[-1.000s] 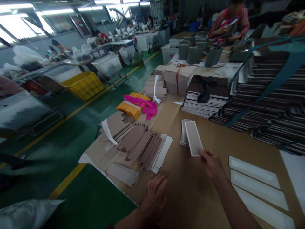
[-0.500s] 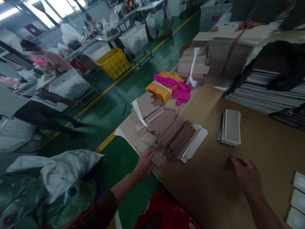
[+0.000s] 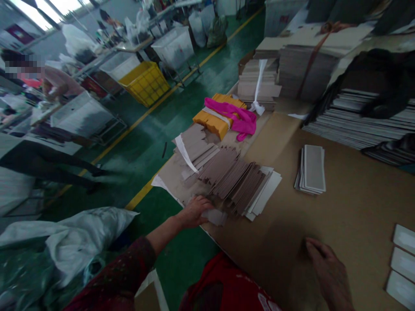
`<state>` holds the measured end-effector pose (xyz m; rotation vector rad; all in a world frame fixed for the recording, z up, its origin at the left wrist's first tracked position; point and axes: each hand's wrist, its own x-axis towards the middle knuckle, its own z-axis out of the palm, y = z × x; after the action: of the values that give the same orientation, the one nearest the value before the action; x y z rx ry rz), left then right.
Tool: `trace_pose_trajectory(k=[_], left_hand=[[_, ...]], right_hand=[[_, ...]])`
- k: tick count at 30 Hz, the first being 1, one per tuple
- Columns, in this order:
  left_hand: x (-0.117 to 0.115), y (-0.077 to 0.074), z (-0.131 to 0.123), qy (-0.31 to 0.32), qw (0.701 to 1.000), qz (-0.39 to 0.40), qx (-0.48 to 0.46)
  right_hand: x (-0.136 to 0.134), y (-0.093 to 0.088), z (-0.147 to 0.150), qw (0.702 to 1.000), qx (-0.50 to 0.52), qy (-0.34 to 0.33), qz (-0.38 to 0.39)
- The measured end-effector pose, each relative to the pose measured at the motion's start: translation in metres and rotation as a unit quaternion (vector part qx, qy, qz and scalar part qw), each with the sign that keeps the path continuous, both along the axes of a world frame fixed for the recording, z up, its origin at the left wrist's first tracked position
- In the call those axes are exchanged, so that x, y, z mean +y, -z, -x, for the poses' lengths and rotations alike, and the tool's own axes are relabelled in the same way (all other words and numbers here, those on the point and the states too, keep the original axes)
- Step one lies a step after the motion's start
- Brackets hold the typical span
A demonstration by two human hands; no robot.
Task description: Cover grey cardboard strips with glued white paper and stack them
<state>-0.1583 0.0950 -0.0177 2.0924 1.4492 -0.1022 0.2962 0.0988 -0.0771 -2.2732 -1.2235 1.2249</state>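
Note:
On the near left edge of the brown table, my left hand [image 3: 195, 211] has its fingers bent over a small grey card piece [image 3: 216, 217], its thumb side against it. Beside that piece runs a row of brown folded card pieces [image 3: 230, 177], leaning on one another, with white cards [image 3: 264, 194] at its right end. My right hand [image 3: 327, 265] hovers low over the bare tabletop, thumb and forefinger pinched together; anything between them is too small to see. Farther up lies a stack of white-edged grey cards [image 3: 313, 168].
A yellow bundle [image 3: 212, 123] with a pink cloth [image 3: 240, 116] sits toward the back left. Stacked board [image 3: 308, 69] and black-wrapped sheets [image 3: 359, 121] rise behind. White pieces [image 3: 403, 261] line the right edge. Sacks [image 3: 81, 237] stand at lower left; a person works beyond.
My left hand has shifted slightly forward and left, covering more of the grey card piece. My right hand has come down nearer to me. The whole view has turned slightly.

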Motion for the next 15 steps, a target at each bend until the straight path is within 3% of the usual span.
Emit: trace_pose_trajectory(k=[6,10,12,15], left_hand=[[-0.002,-0.003,-0.004,-0.029,1.000,0.003,-0.008],[-0.002,-0.023,-0.018,-0.046,0.999,-0.002,0.002],[-0.001,-0.040,-0.034,-0.051,0.999,-0.004,0.001],[-0.002,-0.059,-0.076,-0.041,0.998,0.021,-0.029]], right_hand=[[0.007,0.008,-0.005,0.999,0.012,-0.037,0.005],[0.010,0.014,-0.010,0.998,0.041,-0.054,-0.010],[0.007,0.008,-0.005,0.996,0.072,-0.052,-0.032],[-0.006,-0.021,0.007,0.975,0.170,-0.097,-0.101]])
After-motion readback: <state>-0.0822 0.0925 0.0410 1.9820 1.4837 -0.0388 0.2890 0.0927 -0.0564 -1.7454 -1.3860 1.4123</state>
